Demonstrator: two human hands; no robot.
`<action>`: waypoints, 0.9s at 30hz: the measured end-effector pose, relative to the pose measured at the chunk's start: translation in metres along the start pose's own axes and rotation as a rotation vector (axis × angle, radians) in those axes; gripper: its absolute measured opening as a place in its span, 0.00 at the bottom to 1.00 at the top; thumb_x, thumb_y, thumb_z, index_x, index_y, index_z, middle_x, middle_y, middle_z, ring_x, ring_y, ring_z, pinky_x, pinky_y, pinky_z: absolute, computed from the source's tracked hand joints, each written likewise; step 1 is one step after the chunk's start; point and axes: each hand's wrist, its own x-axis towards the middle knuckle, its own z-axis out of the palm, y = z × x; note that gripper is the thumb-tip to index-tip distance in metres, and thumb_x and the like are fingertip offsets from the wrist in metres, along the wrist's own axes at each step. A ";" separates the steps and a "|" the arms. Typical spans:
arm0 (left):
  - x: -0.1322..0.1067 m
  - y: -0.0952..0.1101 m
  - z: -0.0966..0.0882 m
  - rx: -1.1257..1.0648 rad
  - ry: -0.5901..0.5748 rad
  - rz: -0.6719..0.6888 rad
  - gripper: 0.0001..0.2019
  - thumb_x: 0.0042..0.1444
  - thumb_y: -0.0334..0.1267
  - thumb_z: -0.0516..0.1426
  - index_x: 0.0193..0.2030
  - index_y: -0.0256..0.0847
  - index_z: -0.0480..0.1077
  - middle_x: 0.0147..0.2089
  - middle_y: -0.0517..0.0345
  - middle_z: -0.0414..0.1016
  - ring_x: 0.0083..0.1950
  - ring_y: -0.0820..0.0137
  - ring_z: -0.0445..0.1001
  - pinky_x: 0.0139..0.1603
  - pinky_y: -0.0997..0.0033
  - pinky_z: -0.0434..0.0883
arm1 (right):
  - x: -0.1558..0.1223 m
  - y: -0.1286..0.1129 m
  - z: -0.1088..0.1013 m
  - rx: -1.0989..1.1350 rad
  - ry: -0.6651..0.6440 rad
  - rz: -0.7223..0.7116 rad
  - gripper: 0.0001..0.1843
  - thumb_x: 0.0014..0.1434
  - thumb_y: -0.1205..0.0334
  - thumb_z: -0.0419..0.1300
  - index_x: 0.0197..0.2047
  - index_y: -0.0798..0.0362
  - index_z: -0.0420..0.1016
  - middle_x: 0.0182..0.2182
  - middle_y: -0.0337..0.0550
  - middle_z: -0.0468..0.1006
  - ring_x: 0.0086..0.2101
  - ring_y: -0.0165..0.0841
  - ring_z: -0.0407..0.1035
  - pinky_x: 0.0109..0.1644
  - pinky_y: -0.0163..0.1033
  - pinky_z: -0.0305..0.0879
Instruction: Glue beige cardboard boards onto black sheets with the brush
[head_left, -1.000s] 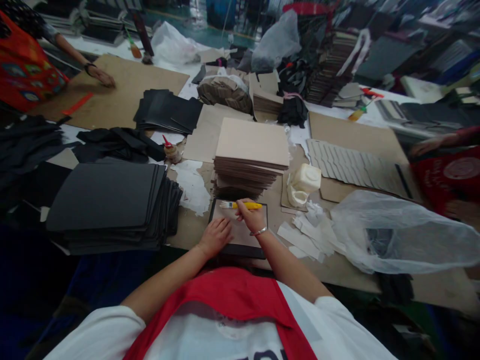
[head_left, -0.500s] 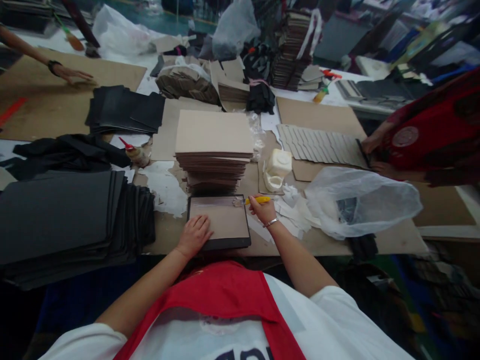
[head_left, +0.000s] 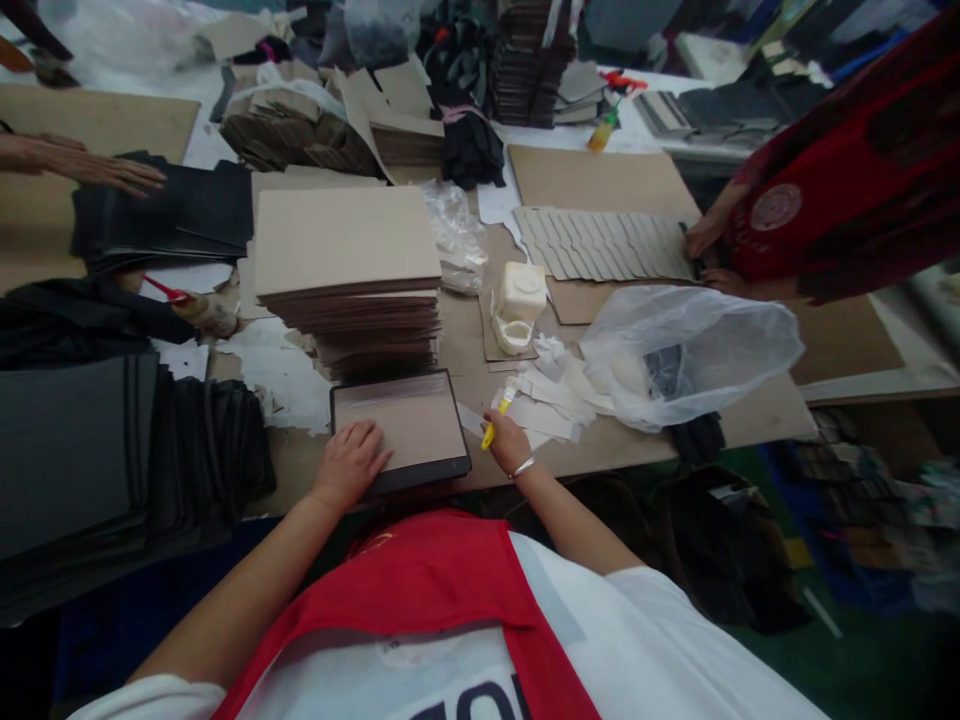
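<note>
A brown board on a black sheet (head_left: 409, 425) lies at the table's near edge, just in front of a tall stack of brown boards (head_left: 349, 270). My left hand (head_left: 346, 465) rests flat on the board's lower left part, fingers stretched out. My right hand (head_left: 506, 440) is closed around a yellow-handled brush (head_left: 496, 415), held just right of the board with the bristles pointing up toward a white glue jug (head_left: 519, 305) and white paper scraps (head_left: 551, 400).
A stack of black sheets (head_left: 112, 450) fills the left. A clear plastic bag (head_left: 686, 350) lies at the right. A glue bottle (head_left: 199, 310) lies by more black sheets (head_left: 172, 215). One person's hand (head_left: 105, 170) reaches in from the left; another person in red (head_left: 825, 190) handles overlapped card strips (head_left: 607, 245).
My right hand has drawn the brush from the board's top edge rightward and down off the board, turning the bristles up. My view has swung to the right. My left hand stays on the board.
</note>
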 end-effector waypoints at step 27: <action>0.076 0.097 -0.027 -0.545 -0.052 0.407 0.10 0.57 0.32 0.48 0.40 0.38 0.70 0.44 0.50 0.74 0.48 0.66 0.69 0.56 0.61 0.62 | -0.036 -0.033 -0.108 0.513 -0.197 -0.200 0.08 0.58 0.55 0.55 0.35 0.51 0.63 0.28 0.38 0.68 0.25 0.26 0.63 0.28 0.32 0.62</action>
